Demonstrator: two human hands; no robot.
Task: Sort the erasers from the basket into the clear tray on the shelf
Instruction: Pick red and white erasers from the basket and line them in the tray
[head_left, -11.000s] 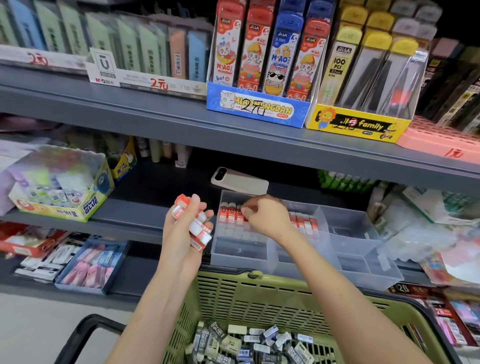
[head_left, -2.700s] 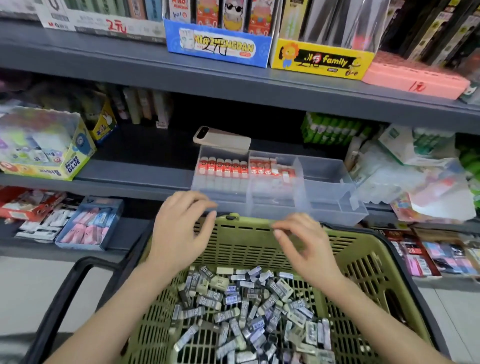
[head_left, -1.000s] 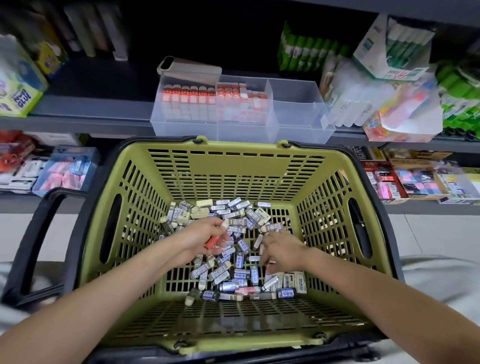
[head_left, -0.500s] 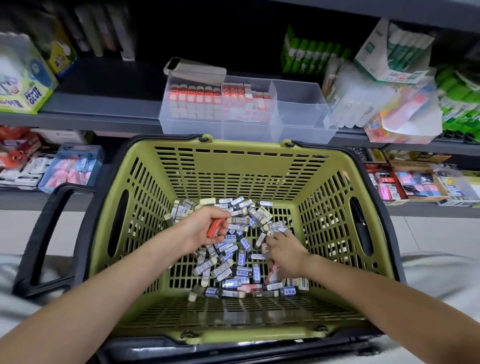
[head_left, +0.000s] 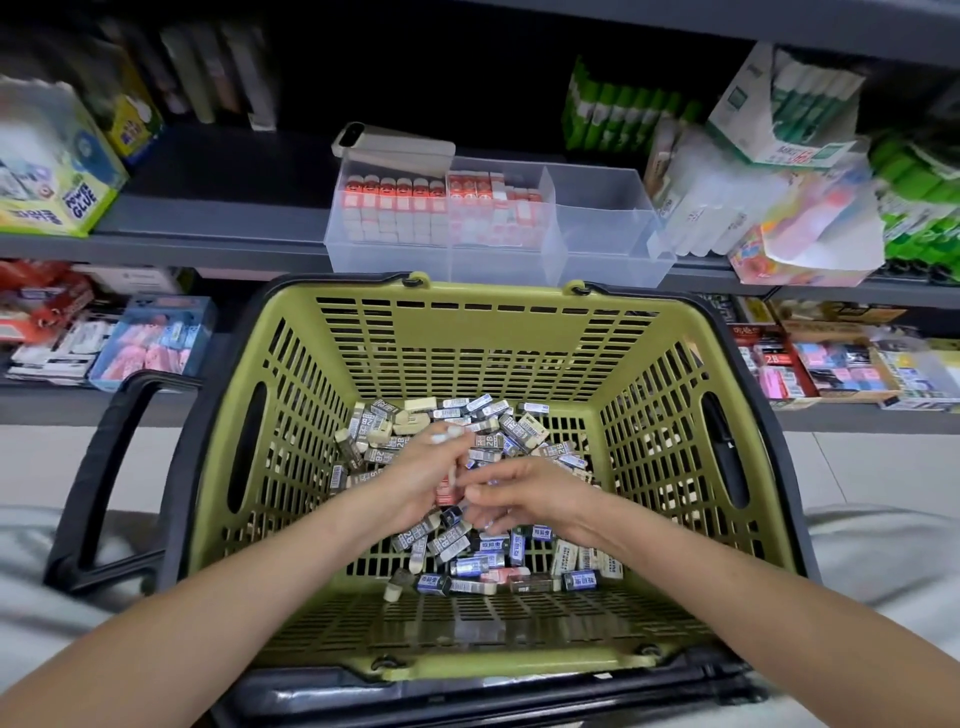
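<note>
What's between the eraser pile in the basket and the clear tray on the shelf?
Head view: only the slatted far wall of the basket stands between the eraser pile and the clear tray.

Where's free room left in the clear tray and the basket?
Clear tray: right compartment bare; a bare strip too along the front wall. Red erasers pack the left and middle compartments' back. Green basket: bare floor along the near wall; the middle is crowded with loose erasers.
</note>
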